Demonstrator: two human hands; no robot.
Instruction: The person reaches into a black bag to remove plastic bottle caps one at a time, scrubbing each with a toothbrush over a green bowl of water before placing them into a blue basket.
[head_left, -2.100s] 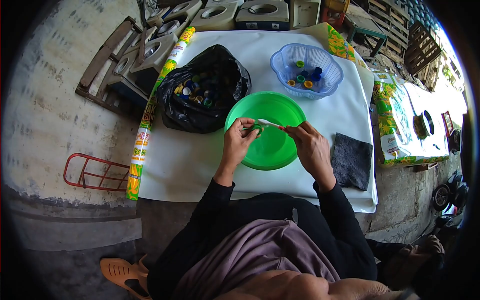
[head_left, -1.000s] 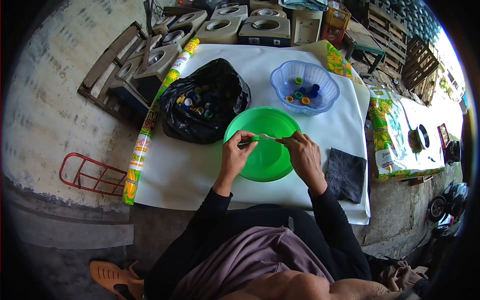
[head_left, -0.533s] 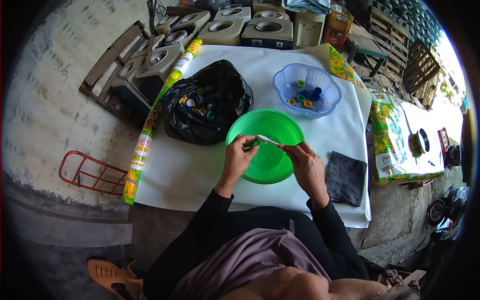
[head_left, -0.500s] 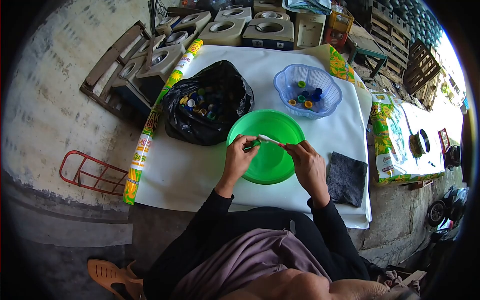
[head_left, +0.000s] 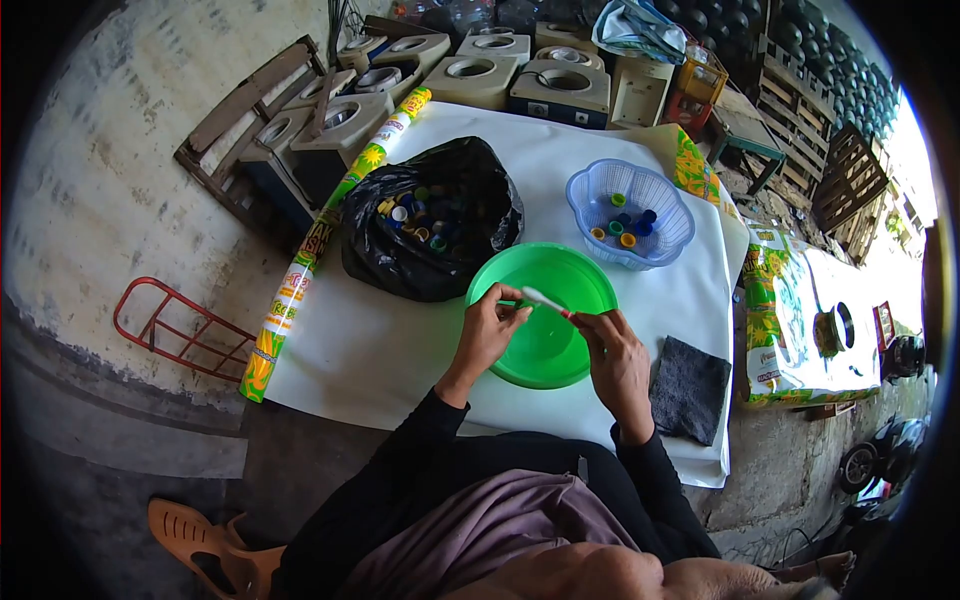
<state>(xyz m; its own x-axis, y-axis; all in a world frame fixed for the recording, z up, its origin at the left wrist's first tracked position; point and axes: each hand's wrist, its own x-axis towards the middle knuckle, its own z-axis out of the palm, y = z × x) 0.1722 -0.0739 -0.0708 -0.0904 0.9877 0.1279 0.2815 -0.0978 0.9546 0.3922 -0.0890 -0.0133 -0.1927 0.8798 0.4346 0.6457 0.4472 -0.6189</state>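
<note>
Over the green basin, my left hand is closed in a pinch on a green bottle cap, now mostly hidden by the fingers. My right hand grips the red-and-white handle of a toothbrush. The brush's white head points left, close beside my left fingertips. Behind the basin on the left lies an open black plastic bag full of coloured bottle caps. A pale blue plastic basket at the back right holds several more caps.
White sheeting covers the table, with a printed roll along its left edge. A dark grey cloth lies at the right front. Beige machine casings stand behind. Another covered table is at the right.
The toothbrush head has tilted up slightly beside my left fingers. My left fingers have turned over the cap, so less of its green shows. The whole view has shifted a little.
</note>
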